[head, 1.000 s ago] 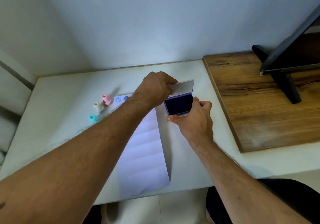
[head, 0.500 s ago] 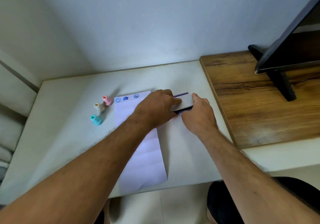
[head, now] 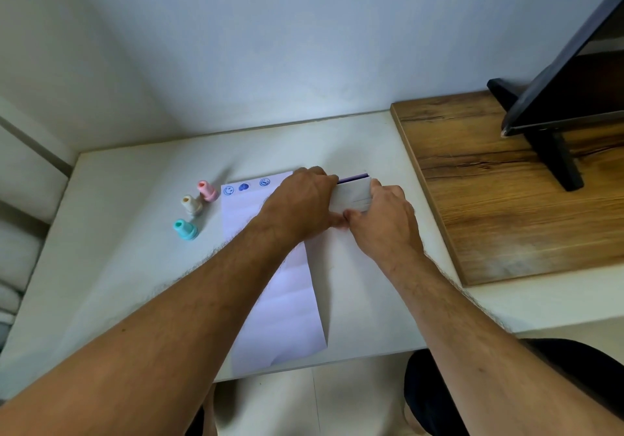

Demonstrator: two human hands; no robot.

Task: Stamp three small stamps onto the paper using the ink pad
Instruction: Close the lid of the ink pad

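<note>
— Two surfaces are seen side by side: a white table (head: 135, 233) and, to its right, a wooden board (head: 506, 199) on which a dark screen stand (head: 553, 151) is set.

— And what is laid on the table?

— A long sheet of paper (head: 280, 300) is spread down the middle, and three blue marks (head: 245, 187) are printed along its far edge. The ink pad (head: 351, 194) is placed just right of the paper's far end, its lid lowered, with a thin purple line shown at its back edge.

— How is the pad held?

— It is gripped from both sides. The left hand (head: 300, 204) is curled over its left end, and the right hand (head: 381, 219) is wrapped round its right end and near edge; the thumbs are nearly met in front.

— And the stamps?

— Three are stood left of the paper, untouched: a pink stamp (head: 206, 191), a beige stamp (head: 191, 205) and a teal stamp (head: 185, 229).
</note>
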